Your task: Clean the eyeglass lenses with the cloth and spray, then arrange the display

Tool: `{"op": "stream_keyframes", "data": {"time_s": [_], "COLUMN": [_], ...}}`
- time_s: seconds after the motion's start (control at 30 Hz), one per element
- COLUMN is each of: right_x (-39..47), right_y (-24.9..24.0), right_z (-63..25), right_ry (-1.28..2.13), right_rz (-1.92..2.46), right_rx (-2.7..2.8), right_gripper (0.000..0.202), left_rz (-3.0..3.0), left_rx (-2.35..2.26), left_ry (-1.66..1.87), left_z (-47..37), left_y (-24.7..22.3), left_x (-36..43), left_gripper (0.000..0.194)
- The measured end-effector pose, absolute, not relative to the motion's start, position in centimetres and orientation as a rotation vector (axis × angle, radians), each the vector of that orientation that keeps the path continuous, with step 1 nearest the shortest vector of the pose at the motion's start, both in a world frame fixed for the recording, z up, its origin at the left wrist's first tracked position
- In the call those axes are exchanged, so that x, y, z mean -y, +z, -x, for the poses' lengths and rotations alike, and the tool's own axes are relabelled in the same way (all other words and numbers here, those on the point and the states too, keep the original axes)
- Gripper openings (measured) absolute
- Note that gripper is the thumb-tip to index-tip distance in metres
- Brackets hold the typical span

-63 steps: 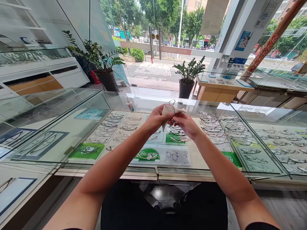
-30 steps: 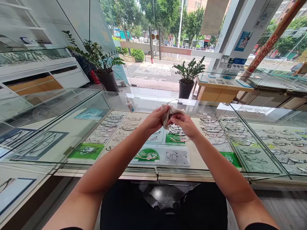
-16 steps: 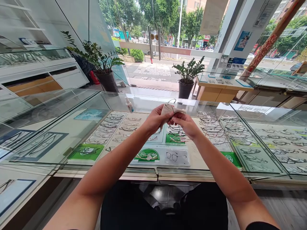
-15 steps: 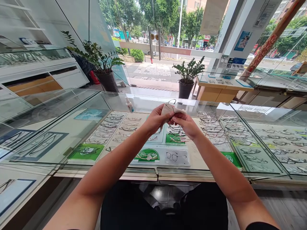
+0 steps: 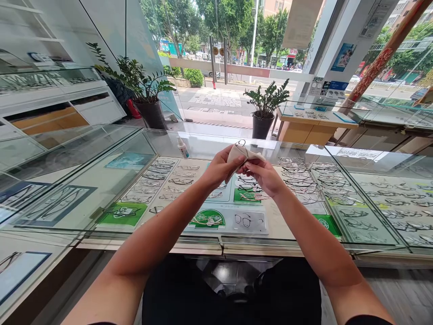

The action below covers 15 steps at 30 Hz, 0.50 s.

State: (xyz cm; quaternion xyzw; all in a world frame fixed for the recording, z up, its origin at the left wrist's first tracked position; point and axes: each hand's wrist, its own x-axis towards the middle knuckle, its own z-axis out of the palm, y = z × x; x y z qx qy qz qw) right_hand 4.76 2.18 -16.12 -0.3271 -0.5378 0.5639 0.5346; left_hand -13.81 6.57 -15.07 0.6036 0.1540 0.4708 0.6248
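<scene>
Above the glass counter, both hands come together around a pale cloth (image 5: 237, 155) and a pair of glasses (image 5: 241, 143). Only a thin dark rim of the glasses shows, sticking up past the cloth; the rest is wrapped or hidden by fingers. My left hand (image 5: 219, 168) is closed, its thumb pressing the cloth from the near side. My right hand (image 5: 264, 175) is closed too, pinching at the cloth's right part, where the glasses' frame also seems to lie. A small white spray bottle (image 5: 182, 148) stands on the counter top to the left of the hands.
Beneath the glass top of the display counter (image 5: 203, 247) lie rows of eyeglass frames (image 5: 301, 183). Potted plants (image 5: 262, 122) stand beyond it, before the glass doors. Another display case (image 5: 50, 81) is at the left, and a wooden display table (image 5: 304, 131) at the back right.
The cloth and the glasses' rim have turned slightly between the fingers. The right fingers have shifted a little on the cloth; both arms stay almost in place.
</scene>
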Motion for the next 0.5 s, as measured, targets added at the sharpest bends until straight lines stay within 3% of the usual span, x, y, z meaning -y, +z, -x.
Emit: {"op": "stream_keyframes", "data": {"time_s": [0.5], "right_x": [-2.48], "right_y": [-16.55], "right_z": [-4.97], "right_ry": [1.403], "right_rz": [0.775], "right_rx": [1.239], "right_gripper": [0.040], "left_rz": [-1.378], "left_rx": [-0.375], "left_ry": [1.086], "left_z": [13.94], "left_y": [-15.17], "left_x": [-6.74], "left_gripper": [0.053]}}
